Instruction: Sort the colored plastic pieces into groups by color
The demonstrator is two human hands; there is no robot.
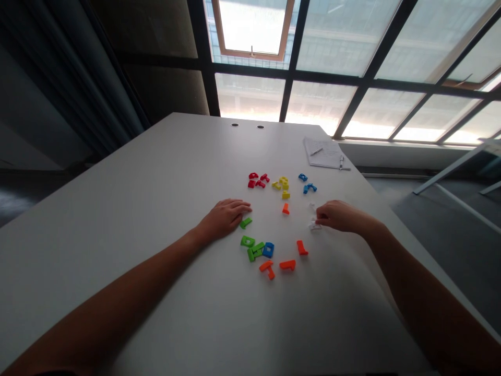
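My left hand point(227, 216) lies flat on the white table with its fingers stretched out, just above a small green plastic piece point(246, 223). My right hand point(337, 215) is closed, its fingertips down at a small white plastic piece point(314, 226) that partly shows beside them. Another white piece point(312, 206) is slightly farther away. Nearer to me lie more green pieces point(256, 250), a blue square piece point(268, 249) with a hole, and orange pieces point(287, 265). A single orange piece point(286, 209) sits between my hands.
Beyond my hands are clusters of red pieces point(260, 184), yellow pieces point(285, 185) and blue pieces point(310, 188). Paper point(326, 154) with pens lies near the right edge of the white table point(176, 156). Windows stand behind; a white-legged table is at far right.
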